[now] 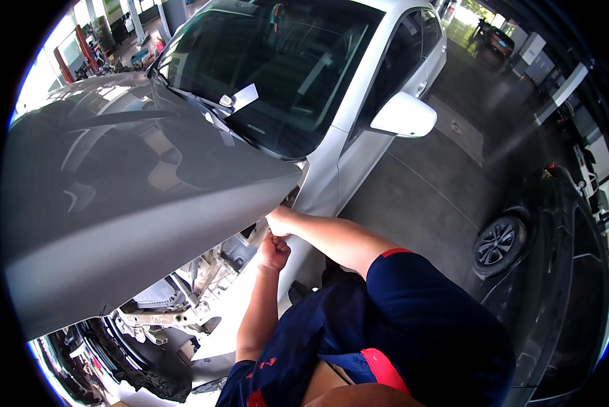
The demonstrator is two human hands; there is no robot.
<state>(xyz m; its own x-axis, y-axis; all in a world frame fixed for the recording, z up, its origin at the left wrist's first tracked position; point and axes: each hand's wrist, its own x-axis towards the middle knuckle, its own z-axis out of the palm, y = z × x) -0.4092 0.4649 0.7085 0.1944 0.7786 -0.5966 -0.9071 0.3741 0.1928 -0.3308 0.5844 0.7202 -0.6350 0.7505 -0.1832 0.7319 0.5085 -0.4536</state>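
Note:
A silver car stands in front of me with its grey hood (128, 190) raised. Below the hood's right corner, the engine bay (182, 298) lies exposed, with bare metal parts and no front bumper. My left hand (274, 252) is closed in a fist at the bay's right edge, beside the fender (318, 183). My right hand (276, 221) reaches under the hood's rear corner, near its hinge; its fingers are hidden, so what it touches is unclear. Both arms are bare below dark blue sleeves with red trim.
The car's windscreen (277, 74) and right door mirror (404, 115) lie beyond the hood. A dark car (555, 271) with a visible wheel (497, 243) is parked to my right across the grey concrete floor. Workshop lifts and more cars stand far behind.

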